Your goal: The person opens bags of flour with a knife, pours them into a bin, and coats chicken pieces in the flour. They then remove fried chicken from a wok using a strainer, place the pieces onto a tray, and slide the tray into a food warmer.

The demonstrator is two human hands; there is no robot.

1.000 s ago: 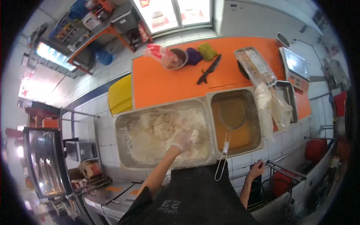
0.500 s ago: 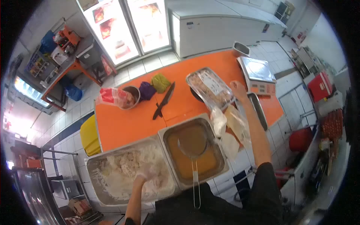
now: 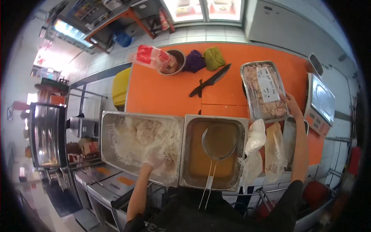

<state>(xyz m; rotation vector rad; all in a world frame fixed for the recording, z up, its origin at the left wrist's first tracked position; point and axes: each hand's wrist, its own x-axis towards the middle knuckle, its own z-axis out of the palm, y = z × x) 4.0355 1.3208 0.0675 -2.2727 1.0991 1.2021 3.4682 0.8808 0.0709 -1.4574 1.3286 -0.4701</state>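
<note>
My left hand [image 3: 154,159], coated in white, is down in a steel pan [image 3: 105,135] of flour [image 3: 125,149]. Its fingers are hidden in the flour, beside pale floured pieces [image 3: 141,131]. With its fingers at the rim, my right hand [image 3: 292,105] grips the right side of a clear-covered tray of raw meat pieces [image 3: 272,106]. A handwritten paper label [image 3: 266,84] lies on its cover. Between my arms is a second steel pan [image 3: 244,154] of orange-brown liquid. A round strainer [image 3: 219,145] rests in it, its wire handle over the near edge.
A black-handled knife [image 3: 211,82] lies on the orange table [image 3: 166,98]. Behind it are a metal bowl [image 3: 181,60] holding a red-and-white bag, a purple bundle [image 3: 194,62] and a green one [image 3: 214,58]. Plastic bags [image 3: 256,137] and a scale [image 3: 320,98] are at the right.
My view has swung left and tilted down, so the table now appears squarer and farther right. My left hand stays in the flour and my right hand stays at the meat tray's rim.
</note>
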